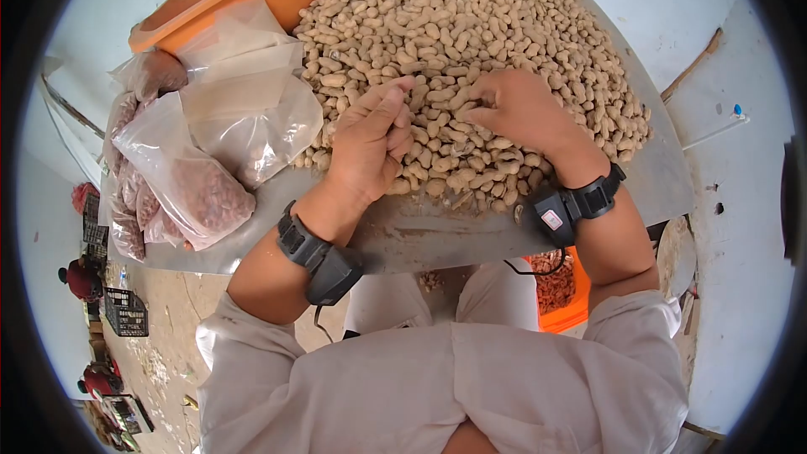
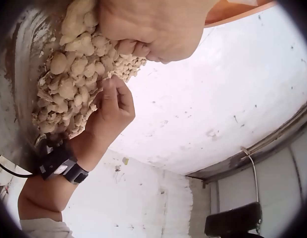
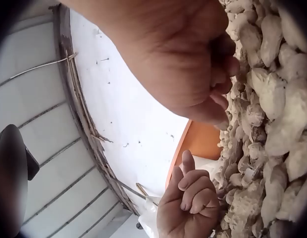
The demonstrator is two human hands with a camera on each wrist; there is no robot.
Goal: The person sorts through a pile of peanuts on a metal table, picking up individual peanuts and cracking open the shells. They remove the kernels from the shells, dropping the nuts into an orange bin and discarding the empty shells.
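A big heap of unshelled peanuts (image 1: 471, 17) covers much of a grey metal table (image 1: 403, 240). At the heap's near left edge is my left hand (image 1: 370, 134), palm partly turned up. Its index finger points out and the other fingers curl toward the palm; no peanut shows in it in the right wrist view. To its right, my right hand (image 1: 521, 113) reaches low over the peanuts with bent fingers, thumb and index tips right at the heap. In the left wrist view, those fingertips (image 2: 110, 83) overlap the pale shells, and I cannot tell whether they pinch one.
Clear plastic bags of reddish kernels (image 1: 210, 202) lie left on the table, below an orange basin (image 1: 227, 0). An orange container of reddish pieces (image 1: 559, 286) stands under the near right edge. Black crates (image 1: 126, 313) are on the floor left. A white wall (image 1: 740, 202) rises right.
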